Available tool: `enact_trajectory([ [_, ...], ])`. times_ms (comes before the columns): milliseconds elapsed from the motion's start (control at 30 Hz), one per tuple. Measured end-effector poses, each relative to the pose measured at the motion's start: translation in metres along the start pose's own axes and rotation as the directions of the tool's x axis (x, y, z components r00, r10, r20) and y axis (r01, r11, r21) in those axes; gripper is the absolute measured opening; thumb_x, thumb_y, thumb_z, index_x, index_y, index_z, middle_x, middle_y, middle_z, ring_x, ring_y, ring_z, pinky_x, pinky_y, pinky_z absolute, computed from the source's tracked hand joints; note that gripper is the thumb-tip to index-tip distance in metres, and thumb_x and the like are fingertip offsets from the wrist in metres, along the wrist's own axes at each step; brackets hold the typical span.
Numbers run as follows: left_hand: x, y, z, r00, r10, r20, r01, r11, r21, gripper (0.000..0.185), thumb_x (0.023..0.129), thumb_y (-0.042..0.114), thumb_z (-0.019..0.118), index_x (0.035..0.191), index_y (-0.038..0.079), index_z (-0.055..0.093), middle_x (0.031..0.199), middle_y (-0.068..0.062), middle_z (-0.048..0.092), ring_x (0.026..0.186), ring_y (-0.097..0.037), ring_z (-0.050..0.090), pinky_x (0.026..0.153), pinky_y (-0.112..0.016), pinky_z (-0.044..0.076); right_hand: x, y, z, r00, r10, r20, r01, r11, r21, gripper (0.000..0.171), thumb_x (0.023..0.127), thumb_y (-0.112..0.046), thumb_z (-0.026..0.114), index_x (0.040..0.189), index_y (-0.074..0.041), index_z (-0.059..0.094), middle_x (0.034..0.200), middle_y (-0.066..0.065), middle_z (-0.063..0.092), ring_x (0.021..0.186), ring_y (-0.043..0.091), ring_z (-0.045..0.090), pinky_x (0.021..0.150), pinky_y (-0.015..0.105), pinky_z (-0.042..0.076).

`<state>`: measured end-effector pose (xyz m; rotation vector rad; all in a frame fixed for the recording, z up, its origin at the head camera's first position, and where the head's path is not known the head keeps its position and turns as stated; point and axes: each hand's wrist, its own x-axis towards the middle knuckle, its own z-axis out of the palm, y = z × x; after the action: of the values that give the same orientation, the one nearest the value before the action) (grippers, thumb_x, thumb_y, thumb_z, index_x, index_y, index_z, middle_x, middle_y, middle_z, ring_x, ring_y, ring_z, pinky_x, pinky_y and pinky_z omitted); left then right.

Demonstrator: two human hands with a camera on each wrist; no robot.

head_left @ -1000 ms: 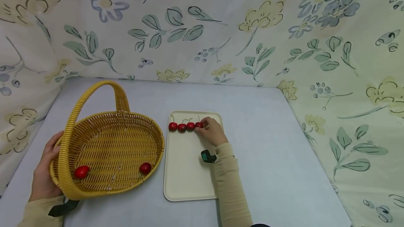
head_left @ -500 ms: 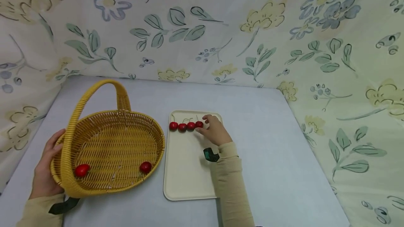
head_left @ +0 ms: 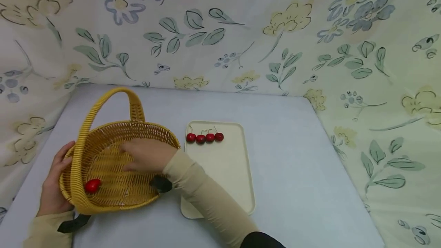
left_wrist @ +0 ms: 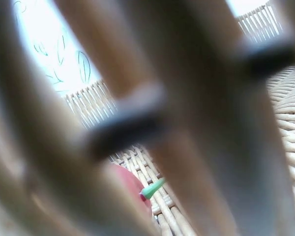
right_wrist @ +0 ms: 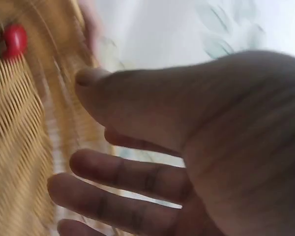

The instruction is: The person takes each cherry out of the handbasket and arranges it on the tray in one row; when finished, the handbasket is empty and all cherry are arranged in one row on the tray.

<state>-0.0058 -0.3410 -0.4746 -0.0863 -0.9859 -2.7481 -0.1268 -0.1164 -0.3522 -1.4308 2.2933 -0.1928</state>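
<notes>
Floral cloth [head_left: 241, 30], printed with blue and yellow flowers and green leaves, hangs behind and to both sides of a pale grey table [head_left: 293, 171] in the head view. One yellow wicker basket [head_left: 103, 198] with a tall arched handle stands on the table. Just to the right of the basket lies one cream tray [head_left: 227, 171], touching or nearly touching the basket's rim. Four red cherries [head_left: 204, 137] with thin stems sit in a single row at the far end of the tray, each touching the next. One more red cherry [head_left: 92, 185] lies inside the basket, near its front left wall. The left hand [head_left: 55, 190] grips the basket's left rim from outside, fingers curled over the edge. The right hand [head_left: 146, 155] is over the inside of the basket, fingers relaxed and pointing left, holding nothing that can be seen, well apart from the cherry in the basket. Both arms wear beige sleeves.

From the left wrist, blurred fingers [left_wrist: 196, 118] fill most of the picture, pressed close against the basket's weave [left_wrist: 290, 128]. Between them shows part of one red cherry [left_wrist: 130, 184] with a green stem.

From the right wrist, the right hand's [right_wrist: 187, 147] palm is spread, thumb and fingers apart and empty, beside the blurred basket wall [right_wrist: 19, 162]. One red cherry [right_wrist: 14, 41] shows at the upper left, inside the basket.
</notes>
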Motion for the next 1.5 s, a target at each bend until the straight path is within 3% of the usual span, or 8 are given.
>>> enact_trajectory([
  [67, 0.0, -0.001, 0.002, 1.0, -0.001, 0.003, 0.001, 0.999, 0.032, 0.05, 0.103, 0.003, 0.014, 0.151, 0.013, 0.021, 0.135, -0.003, 0.046, 0.113, -0.015, 0.058, 0.087, -0.027, 0.053, 0.022, -0.019, 0.009, 0.992, -0.059, 0.11, 0.063, 0.997, -0.036, 0.05, 0.092, -0.042, 0.061, 0.136, -0.023, 0.048, 0.129, -0.013, 0.054, 0.115, -0.003, 0.05, 0.095, 0.009, 0.036],
  [167, 0.0, -0.004, 0.004, 1.0, -0.014, 0.005, 0.014, 0.996, 0.084, 0.049, 0.103, 0.004, 0.013, 0.151, 0.014, 0.02, 0.138, -0.002, 0.04, 0.115, -0.013, 0.057, 0.088, -0.026, 0.052, 0.043, -0.035, 0.026, 0.973, -0.094, 0.211, 0.113, 0.99, -0.08, 0.049, 0.09, -0.04, 0.065, 0.134, -0.026, 0.049, 0.121, -0.016, 0.057, 0.107, -0.005, 0.052, 0.09, 0.008, 0.037],
  [367, 0.001, -0.006, 0.007, 0.999, -0.041, 0.007, 0.039, 0.983, 0.18, 0.049, 0.104, 0.006, 0.014, 0.152, 0.014, 0.016, 0.142, 0.0, 0.034, 0.115, -0.01, 0.055, 0.087, -0.024, 0.052, 0.055, -0.043, 0.049, 0.959, -0.06, 0.278, 0.097, 0.988, -0.124, 0.047, 0.088, -0.035, 0.069, 0.133, -0.032, 0.054, 0.12, -0.021, 0.059, 0.106, -0.007, 0.053, 0.09, 0.007, 0.036],
  [700, 0.0, 0.003, 0.003, 0.999, -0.033, 0.002, 0.032, 0.977, 0.211, 0.048, 0.104, 0.006, 0.016, 0.151, 0.014, 0.02, 0.142, 0.0, 0.035, 0.114, -0.009, 0.055, 0.086, -0.024, 0.052, 0.057, -0.055, 0.048, 0.952, -0.066, 0.299, 0.109, 0.986, -0.13, 0.045, 0.087, -0.029, 0.071, 0.129, -0.035, 0.058, 0.121, -0.024, 0.057, 0.108, -0.009, 0.051, 0.091, 0.006, 0.034],
  [1000, -0.002, 0.005, 0.001, 0.999, -0.032, -0.013, 0.034, 0.971, 0.235, 0.049, 0.104, 0.007, 0.018, 0.152, 0.014, 0.016, 0.143, 0.0, 0.033, 0.116, -0.009, 0.053, 0.088, -0.024, 0.051, 0.059, -0.062, 0.05, 0.942, -0.056, 0.33, 0.1, 0.988, -0.119, 0.038, 0.089, -0.016, 0.069, 0.121, -0.034, 0.062, 0.115, -0.023, 0.058, 0.1, -0.008, 0.051, 0.085, 0.007, 0.036],
  [1167, -0.001, 0.005, 0.002, 0.999, -0.029, -0.02, 0.033, 0.967, 0.252, 0.048, 0.104, 0.008, 0.019, 0.152, 0.014, 0.017, 0.143, 0.0, 0.034, 0.115, -0.008, 0.054, 0.087, -0.023, 0.052, 0.06, -0.062, 0.051, 0.953, -0.018, 0.304, 0.053, 0.992, -0.11, 0.03, 0.089, -0.016, 0.068, 0.114, -0.032, 0.063, 0.106, -0.021, 0.06, 0.093, -0.006, 0.053, 0.08, 0.008, 0.038],
  [1300, -0.002, 0.006, 0.004, 1.0, -0.02, -0.016, 0.024, 0.969, 0.247, 0.048, 0.104, 0.008, 0.018, 0.151, 0.015, 0.019, 0.142, 0.0, 0.035, 0.115, -0.009, 0.054, 0.086, -0.022, 0.051, 0.064, -0.064, 0.049, 0.97, -0.001, 0.242, 0.027, 0.994, -0.104, 0.03, 0.089, -0.019, 0.067, 0.115, -0.027, 0.054, 0.094, -0.017, 0.058, 0.08, -0.003, 0.053, 0.071, 0.009, 0.039],
  [1500, -0.002, 0.006, 0.002, 1.0, -0.018, -0.01, 0.02, 0.972, 0.235, 0.048, 0.104, 0.007, 0.016, 0.152, 0.015, 0.019, 0.142, 0.0, 0.037, 0.115, -0.009, 0.054, 0.087, -0.022, 0.051, 0.076, -0.071, 0.047, 0.969, 0.042, 0.244, -0.021, 0.996, -0.088, 0.042, 0.088, -0.025, 0.069, 0.125, -0.031, 0.049, 0.102, -0.019, 0.058, 0.084, -0.004, 0.053, 0.073, 0.009, 0.039],
])
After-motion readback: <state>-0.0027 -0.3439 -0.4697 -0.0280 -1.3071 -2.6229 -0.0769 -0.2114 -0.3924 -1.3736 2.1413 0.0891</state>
